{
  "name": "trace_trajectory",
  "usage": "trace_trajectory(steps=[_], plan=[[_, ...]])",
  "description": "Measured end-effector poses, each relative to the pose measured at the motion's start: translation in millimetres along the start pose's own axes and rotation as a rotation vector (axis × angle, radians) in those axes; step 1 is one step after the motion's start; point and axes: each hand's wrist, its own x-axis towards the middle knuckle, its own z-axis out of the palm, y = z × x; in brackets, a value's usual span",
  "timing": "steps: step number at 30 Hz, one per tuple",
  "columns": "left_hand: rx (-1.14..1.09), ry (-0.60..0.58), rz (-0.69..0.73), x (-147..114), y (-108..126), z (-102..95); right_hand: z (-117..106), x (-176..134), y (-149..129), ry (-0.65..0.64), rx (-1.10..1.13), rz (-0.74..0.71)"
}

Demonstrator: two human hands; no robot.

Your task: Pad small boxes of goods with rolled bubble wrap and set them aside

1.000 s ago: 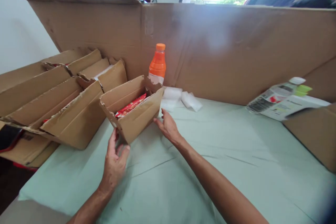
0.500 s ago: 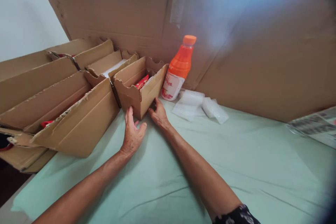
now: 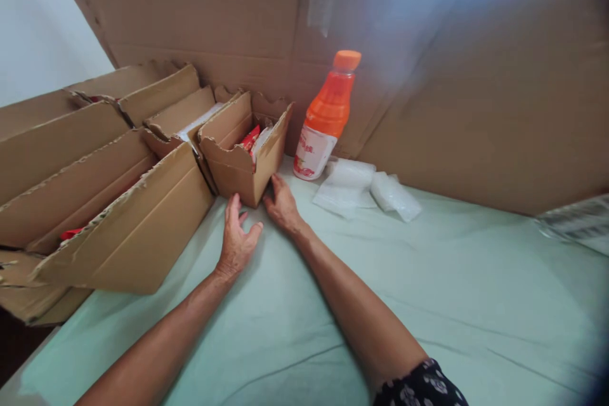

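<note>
A small open-topped cardboard box (image 3: 231, 173) stands on the pale green cloth (image 3: 457, 292), close against the other boxes. Inside it lie a red packet (image 3: 250, 137) and some whitish wrapping. My left hand (image 3: 236, 238) is at the box's near lower edge, fingers apart, thumb out to the right. My right hand (image 3: 281, 203) rests by the lower right side, its fingertips at the cardboard and partly hidden. Neither hand is wrapped round the box. Behind my right hand an orange bottle (image 3: 318, 127) with a white label leans toward the back panel.
Several cardboard boxes (image 3: 128, 228) fill the left side, some with red packets inside. Clear plastic packets (image 3: 349, 181) lie right of the bottle. A tall cardboard panel (image 3: 476, 108) closes off the back. A printed plastic-wrapped item (image 3: 578, 222) sits at the far right.
The small box has shifted slightly back and left, closer against the neighbouring boxes, and my right hand has moved along with it. The camera view has tilted a little downward.
</note>
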Motion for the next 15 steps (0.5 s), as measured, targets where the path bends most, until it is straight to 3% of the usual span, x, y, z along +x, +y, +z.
trace_trajectory(steps=[5, 9, 12, 15], plan=[[0.043, -0.003, -0.098, -4.6, 4.0, -7.3, -5.5, -87.0, -32.7, -0.137, -0.163, -0.078], [0.175, -0.120, -0.054, -30.0, 12.5, -13.5, -30.6, -176.5, -42.0, -0.265, -0.359, -0.286], [0.498, -0.357, 0.287, -69.6, 11.0, -14.6, -82.1, -235.1, -24.8, -0.301, -0.413, -0.303], [0.539, -0.571, 0.591, -121.2, 13.0, -12.3, -175.5, -280.8, 4.5, -0.055, -0.571, 0.020]])
